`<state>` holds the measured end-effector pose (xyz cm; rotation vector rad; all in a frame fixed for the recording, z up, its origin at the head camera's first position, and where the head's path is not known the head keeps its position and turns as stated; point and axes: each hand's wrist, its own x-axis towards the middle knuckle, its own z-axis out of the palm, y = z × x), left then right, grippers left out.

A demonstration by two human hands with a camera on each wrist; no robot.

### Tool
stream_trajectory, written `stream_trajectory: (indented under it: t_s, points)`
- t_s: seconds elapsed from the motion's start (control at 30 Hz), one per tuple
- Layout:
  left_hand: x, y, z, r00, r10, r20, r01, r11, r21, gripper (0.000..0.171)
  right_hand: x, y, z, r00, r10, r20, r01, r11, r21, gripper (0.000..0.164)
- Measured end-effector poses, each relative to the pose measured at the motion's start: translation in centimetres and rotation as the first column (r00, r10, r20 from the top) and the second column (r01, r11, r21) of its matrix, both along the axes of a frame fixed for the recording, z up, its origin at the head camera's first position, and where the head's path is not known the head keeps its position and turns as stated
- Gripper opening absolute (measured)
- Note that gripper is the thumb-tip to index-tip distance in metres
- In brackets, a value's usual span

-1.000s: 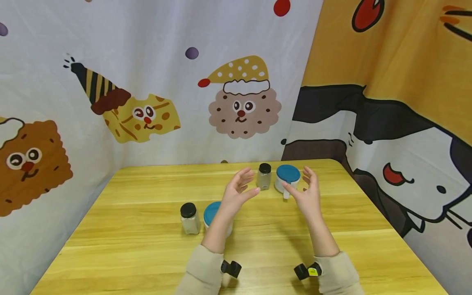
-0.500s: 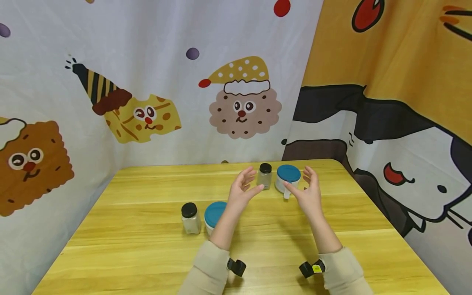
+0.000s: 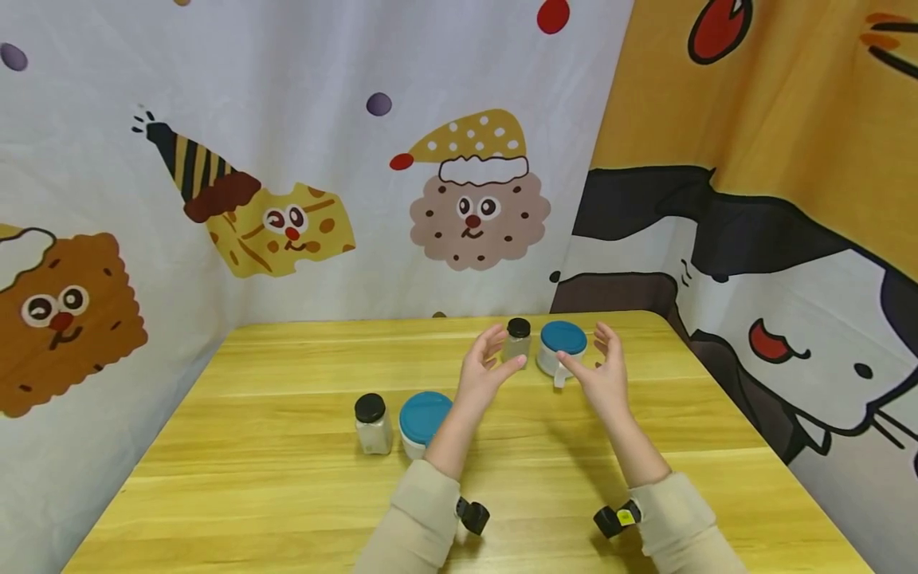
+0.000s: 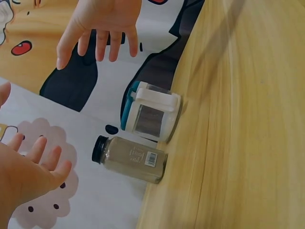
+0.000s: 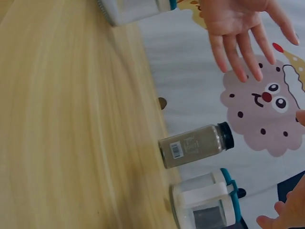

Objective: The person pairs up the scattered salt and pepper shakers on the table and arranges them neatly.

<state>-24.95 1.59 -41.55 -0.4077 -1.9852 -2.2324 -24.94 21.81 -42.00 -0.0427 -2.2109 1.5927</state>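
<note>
Both hands are raised over the far half of the table, palms facing each other, and neither holds anything. My left hand (image 3: pixel 482 381) has relaxed fingers and overlaps a small clear jar with a black lid (image 3: pixel 518 344) in the head view. My right hand (image 3: pixel 604 381) is likewise loosely spread, its thumb overlapping a clear container with a blue lid and white handle (image 3: pixel 562 338). Jar (image 4: pixel 133 158) and handled container (image 4: pixel 151 112) stand side by side, upright, in the left wrist view. In the right wrist view, the left hand's palm (image 5: pixel 236 19) shows at the top.
Nearer, to the left, stand a second black-lidded jar (image 3: pixel 374 426) and a second blue-lidded container (image 3: pixel 423 418), partly hidden by the left forearm. The wooden table (image 3: pixel 287 494) ends at a cartoon-printed curtain (image 3: pixel 323 295) behind. Black wrist cameras sit at both cuffs.
My left hand and forearm have moved right, towards the far jar, uncovering more of the nearer blue lid. The right hand has barely shifted. The jars and containers have stayed in place.
</note>
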Motion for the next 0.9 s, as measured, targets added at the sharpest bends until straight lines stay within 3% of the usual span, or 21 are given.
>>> stream_trajectory:
  t_s: [0.43,0.9]
  points:
    - [-0.9,1.3,-1.0,0.997,0.035,0.066,-0.037,0.999,0.027,0.062,-1.0,0.7,-0.9,1.000,0.004,0.023,-0.004,1.000,0.002,0.091]
    - [-2.4,2.6,-1.8,0.984,0.123,0.131,-0.124,0.992,-0.002,0.064,-2.7,1.5,-1.7,0.999,0.021,0.048,-0.024,0.999,0.047,0.094]
